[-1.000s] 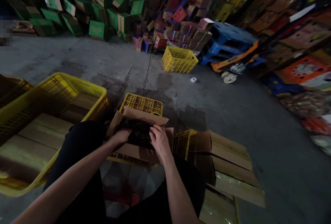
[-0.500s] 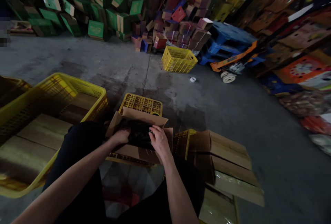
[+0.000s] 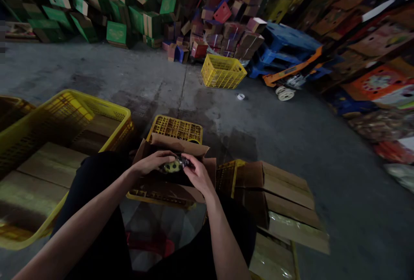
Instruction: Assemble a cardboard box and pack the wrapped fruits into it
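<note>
Left hand (image 3: 151, 163) and right hand (image 3: 199, 177) are together pinching a small yellowish item (image 3: 171, 167) above the open cardboard box (image 3: 176, 143), probably best gripped gently.

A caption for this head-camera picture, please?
Left hand and right hand hold a yellowish object over an open cardboard box.

Small round item (image 3: 173, 167): yellow-green, dark spots on its face, something glossy and clear at its right edge; detail too dim to resolve. Held between left hand (image 3: 152, 162) and right hand (image 3: 198, 175), just above the dark inside of an open cardboard box (image 3: 177, 144). Box: brown, flaps up, resting on a yellow crate (image 3: 176, 128)
</note>
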A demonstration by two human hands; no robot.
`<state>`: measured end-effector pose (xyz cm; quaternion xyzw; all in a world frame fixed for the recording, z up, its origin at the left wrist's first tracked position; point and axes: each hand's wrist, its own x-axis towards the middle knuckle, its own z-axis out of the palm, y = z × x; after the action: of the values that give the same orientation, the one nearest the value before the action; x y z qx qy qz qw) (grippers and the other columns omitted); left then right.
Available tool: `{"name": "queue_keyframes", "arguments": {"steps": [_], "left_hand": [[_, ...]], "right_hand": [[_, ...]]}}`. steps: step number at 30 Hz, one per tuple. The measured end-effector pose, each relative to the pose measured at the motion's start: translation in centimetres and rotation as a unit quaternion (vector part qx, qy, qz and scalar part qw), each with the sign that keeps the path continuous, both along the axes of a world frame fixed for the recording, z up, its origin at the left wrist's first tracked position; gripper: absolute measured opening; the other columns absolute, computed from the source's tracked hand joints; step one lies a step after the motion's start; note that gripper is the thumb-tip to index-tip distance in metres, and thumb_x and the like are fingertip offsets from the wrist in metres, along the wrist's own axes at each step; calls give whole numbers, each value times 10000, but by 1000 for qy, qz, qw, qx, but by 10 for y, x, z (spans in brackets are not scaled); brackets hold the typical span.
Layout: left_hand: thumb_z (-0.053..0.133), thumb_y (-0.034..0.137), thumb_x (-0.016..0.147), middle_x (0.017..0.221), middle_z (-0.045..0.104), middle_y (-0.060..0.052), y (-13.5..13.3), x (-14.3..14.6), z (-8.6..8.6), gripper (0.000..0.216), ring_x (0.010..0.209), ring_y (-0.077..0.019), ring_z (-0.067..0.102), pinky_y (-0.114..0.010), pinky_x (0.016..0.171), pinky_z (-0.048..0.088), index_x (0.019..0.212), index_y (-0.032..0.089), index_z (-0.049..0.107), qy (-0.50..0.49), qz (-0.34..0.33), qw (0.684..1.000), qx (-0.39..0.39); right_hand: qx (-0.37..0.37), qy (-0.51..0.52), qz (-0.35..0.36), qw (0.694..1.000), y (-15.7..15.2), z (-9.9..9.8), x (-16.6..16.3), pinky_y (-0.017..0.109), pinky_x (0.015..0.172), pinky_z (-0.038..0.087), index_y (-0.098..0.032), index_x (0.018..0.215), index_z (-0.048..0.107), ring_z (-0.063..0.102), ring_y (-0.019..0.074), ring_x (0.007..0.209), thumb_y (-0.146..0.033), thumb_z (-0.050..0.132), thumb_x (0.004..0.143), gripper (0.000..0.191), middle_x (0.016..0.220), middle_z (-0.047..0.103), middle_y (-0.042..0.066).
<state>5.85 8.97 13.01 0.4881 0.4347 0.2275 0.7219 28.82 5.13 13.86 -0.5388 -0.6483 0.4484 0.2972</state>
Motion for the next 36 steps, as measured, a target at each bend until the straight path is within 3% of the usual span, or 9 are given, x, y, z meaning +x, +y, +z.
{"name": "queue_keyframes", "arguments": {"steps": [5, 10, 14, 19, 29, 36], "left_hand": [[716, 535, 840, 1179, 701, -106, 0, 7, -9, 496, 984, -236, 695, -318, 769, 569, 1191, 187, 673, -126, 95, 983, -90], [854, 396, 745, 1113, 714, -98, 2, 10, -22, 447, 1001, -222, 693, -373, 912, 562, 1076, 154, 675, -184, 160, 963, -112], [881, 395, 711, 1023, 714, -73, 3, 11, -30, 460, 887, -174, 693, -347, 873, 573, 1031, 148, 660, -158, 206, 960, -102], [863, 458, 719, 1024, 712, -83, 3, 11, -30, 487, 840, -171, 699, -327, 823, 577, 1028, 151, 644, -132, 200, 966, -99], [843, 512, 680, 830, 667, -6, 1, 16, -30, 471, 720, -146, 685, -297, 725, 567, 893, 156, 622, -87, 238, 966, -42], [690, 504, 804, 749, 646, -6, 2, 18, -16, 354, 696, -172, 658, -267, 639, 550, 903, 167, 648, 30, 236, 963, 127]], "right_hand": [[-17, 112, -128, 985, 10, -13, 5, 359, 922, 548, -222, 1009, 718, 695, 226, 984, -355, 619, 849, 230, 1017, 748, 36], [-37, 164, -220, 961, 16, -26, 10, 367, 825, 585, -217, 948, 697, 683, 220, 863, -436, 690, 794, 268, 916, 721, 31], [-56, 205, -221, 952, 15, -23, 7, 367, 827, 594, -216, 952, 685, 674, 215, 882, -473, 732, 766, 321, 937, 704, 35], [-95, 255, -224, 936, 11, -12, 1, 367, 819, 602, -225, 894, 642, 662, 197, 851, -473, 807, 697, 356, 873, 679, 4], [-77, 250, -252, 932, 12, -16, 0, 341, 757, 595, -228, 830, 631, 641, 181, 781, -471, 815, 686, 338, 802, 651, -18], [-67, 230, -276, 931, 16, -19, 2, 294, 691, 553, -215, 808, 656, 607, 156, 695, -451, 826, 663, 325, 724, 638, -31]]}}
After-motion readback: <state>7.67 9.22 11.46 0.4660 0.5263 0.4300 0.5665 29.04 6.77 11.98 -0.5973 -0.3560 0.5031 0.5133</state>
